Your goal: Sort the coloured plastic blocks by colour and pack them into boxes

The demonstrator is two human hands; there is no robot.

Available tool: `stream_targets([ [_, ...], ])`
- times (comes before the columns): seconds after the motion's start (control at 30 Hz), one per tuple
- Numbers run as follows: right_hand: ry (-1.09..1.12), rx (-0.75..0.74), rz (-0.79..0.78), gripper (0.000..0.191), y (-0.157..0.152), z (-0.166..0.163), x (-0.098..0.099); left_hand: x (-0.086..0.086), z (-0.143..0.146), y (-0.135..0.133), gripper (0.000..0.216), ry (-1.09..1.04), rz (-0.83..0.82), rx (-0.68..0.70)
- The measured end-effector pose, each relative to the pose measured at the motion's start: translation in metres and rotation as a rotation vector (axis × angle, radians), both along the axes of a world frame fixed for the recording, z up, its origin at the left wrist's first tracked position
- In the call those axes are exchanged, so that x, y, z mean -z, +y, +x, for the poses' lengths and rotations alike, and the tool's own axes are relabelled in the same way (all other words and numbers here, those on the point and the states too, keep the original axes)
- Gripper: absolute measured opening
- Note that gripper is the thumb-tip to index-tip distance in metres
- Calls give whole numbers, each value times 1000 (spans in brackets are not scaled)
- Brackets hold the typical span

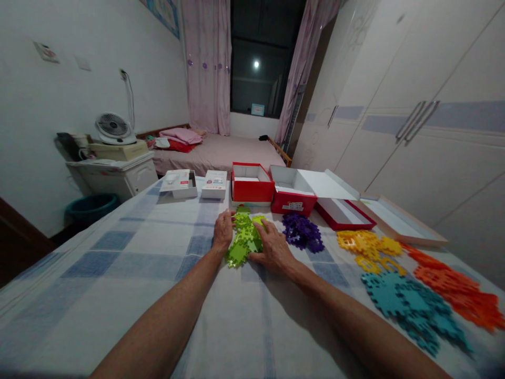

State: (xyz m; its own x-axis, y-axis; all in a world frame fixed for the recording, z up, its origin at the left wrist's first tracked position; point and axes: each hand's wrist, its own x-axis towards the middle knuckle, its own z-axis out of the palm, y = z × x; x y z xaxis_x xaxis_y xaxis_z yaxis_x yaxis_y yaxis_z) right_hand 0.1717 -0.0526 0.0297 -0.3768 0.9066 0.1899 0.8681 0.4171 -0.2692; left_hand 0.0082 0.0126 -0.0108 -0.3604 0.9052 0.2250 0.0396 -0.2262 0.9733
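A heap of lime-green puzzle-edged plastic pieces (pixel 241 242) lies on the checked cloth between my two hands. My left hand (pixel 224 230) rests against the heap's left side, its fingers pointing forward and partly hidden. Over the right side reaches my right hand (pixel 274 247), thumb and fingers spread apart and touching the pieces. Neither hand has visibly lifted a piece. Just right of my right hand is a heap of dark purple pieces (pixel 303 231).
Farther right lie yellow pieces (pixel 361 245), teal pieces (pixel 412 302) and orange-red pieces (pixel 457 289). Behind the heaps stand a red box (pixel 252 190), a second open red box (pixel 294 202), a shallow red-edged tray (pixel 347 223), a tan-edged lid (pixel 430 237) and small white boxes (pixel 214 189).
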Motion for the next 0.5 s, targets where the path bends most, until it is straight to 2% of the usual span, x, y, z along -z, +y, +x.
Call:
stream_targets([
  [0.1, 38, -10, 30, 79, 17, -5, 0, 1, -1, 0, 55, -15, 9, -1],
  [0.2, 85, -1, 44, 71, 22, -2, -1, 1, -2, 1, 54, -39, 1, -9],
  [0.4, 207, -76, 213, 51, -9, 23, 9, 2, -4, 3, 55, 39, 4, -37],
  [0.5, 258, -68, 199, 43, -18, 33, 20, 2, -6, 3, 56, 151, 10, -94],
])
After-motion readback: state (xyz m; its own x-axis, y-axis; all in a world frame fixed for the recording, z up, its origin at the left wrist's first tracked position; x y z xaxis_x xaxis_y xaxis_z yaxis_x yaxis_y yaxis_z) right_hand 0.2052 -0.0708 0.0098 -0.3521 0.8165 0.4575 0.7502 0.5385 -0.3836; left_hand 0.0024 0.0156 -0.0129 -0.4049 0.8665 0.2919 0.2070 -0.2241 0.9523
